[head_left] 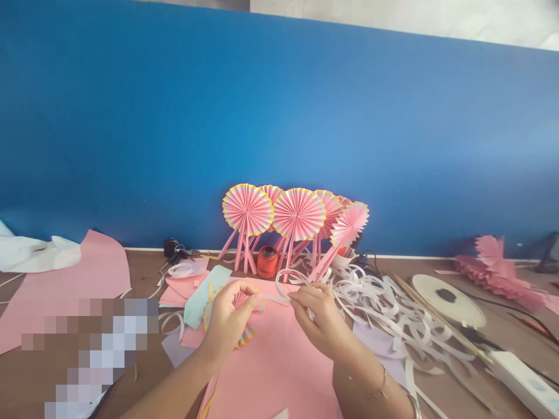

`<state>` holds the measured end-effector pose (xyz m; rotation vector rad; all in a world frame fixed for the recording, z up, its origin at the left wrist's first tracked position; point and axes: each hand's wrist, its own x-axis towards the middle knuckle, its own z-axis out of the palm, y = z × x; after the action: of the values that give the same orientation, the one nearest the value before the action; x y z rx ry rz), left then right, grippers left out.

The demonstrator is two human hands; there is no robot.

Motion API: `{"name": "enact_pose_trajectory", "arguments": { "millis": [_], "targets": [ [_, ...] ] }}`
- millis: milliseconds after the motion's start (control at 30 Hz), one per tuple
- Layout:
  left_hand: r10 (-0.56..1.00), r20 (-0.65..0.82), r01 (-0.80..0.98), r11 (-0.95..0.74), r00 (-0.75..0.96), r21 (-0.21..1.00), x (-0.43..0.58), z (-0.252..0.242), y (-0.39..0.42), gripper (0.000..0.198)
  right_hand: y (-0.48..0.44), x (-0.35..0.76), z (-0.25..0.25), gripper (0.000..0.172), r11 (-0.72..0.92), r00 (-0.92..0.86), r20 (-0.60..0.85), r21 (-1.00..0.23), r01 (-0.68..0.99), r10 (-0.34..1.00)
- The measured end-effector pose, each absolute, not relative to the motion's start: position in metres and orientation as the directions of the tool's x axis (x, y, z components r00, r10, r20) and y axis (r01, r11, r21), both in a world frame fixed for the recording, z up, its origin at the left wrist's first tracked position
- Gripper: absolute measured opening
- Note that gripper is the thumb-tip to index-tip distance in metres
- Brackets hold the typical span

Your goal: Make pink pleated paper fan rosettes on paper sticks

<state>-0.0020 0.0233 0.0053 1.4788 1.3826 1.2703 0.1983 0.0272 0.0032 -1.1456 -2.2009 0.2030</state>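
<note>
A narrow white strip (278,284) curls up in a loop at the fingertips of my right hand (317,314), which is closed on it. My left hand (231,311) is also closed, thumb and forefinger pinched together. A faint pale length runs between the two hands, seemingly the same strip. Behind and below my left hand lies a pleated pink paper fan (244,337) with a yellow edge, partly hidden by the hand. Both hands are held over a stack of pink paper sheets (283,361).
Finished pink pleated fans (298,214) stand against the blue partition (279,116), with an orange-red roll (267,262) among their sticks. Tangled white strips (393,308) spread out at right, near a pale round disc (449,301) and a white power strip (524,381). Pale blue paper (205,297) lies left.
</note>
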Motion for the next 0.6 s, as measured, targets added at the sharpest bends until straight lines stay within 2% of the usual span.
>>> {"name": "enact_pose_trajectory", "arguments": {
  "millis": [167,267,333,467,533,600],
  "targets": [
    [0.986,0.157,0.231,-0.142,-0.049,0.963,0.0,0.008,0.021,0.019,0.028,0.199,0.0,0.026,0.612,-0.399,0.491,-0.422,0.669,0.775],
    [0.981,0.188,0.279,-0.167,-0.052,0.946,0.001,0.006,0.019,0.019,0.028,0.197,0.001,0.027,0.584,-0.355,0.489,-0.473,0.66,0.797],
    [0.964,0.261,0.353,-0.225,-0.057,0.908,0.001,0.004,0.017,0.019,0.028,0.195,0.002,0.029,0.532,-0.31,0.446,-0.558,0.637,0.839],
    [0.863,0.505,0.482,-0.438,-0.011,0.759,0.0,-0.003,0.013,0.019,0.028,0.191,0.003,0.034,0.315,-0.231,0.223,-0.787,0.531,0.947],
    [0.801,0.597,0.512,-0.53,0.04,0.676,-0.004,-0.003,0.014,0.02,0.03,0.194,0.003,0.034,0.247,-0.206,0.16,-0.811,0.53,0.965],
    [0.748,0.663,0.529,-0.566,0.006,0.633,-0.013,0.002,0.017,0.018,0.035,0.202,0.004,0.032,0.214,-0.15,0.155,-0.786,0.58,0.976]
  ]
}}
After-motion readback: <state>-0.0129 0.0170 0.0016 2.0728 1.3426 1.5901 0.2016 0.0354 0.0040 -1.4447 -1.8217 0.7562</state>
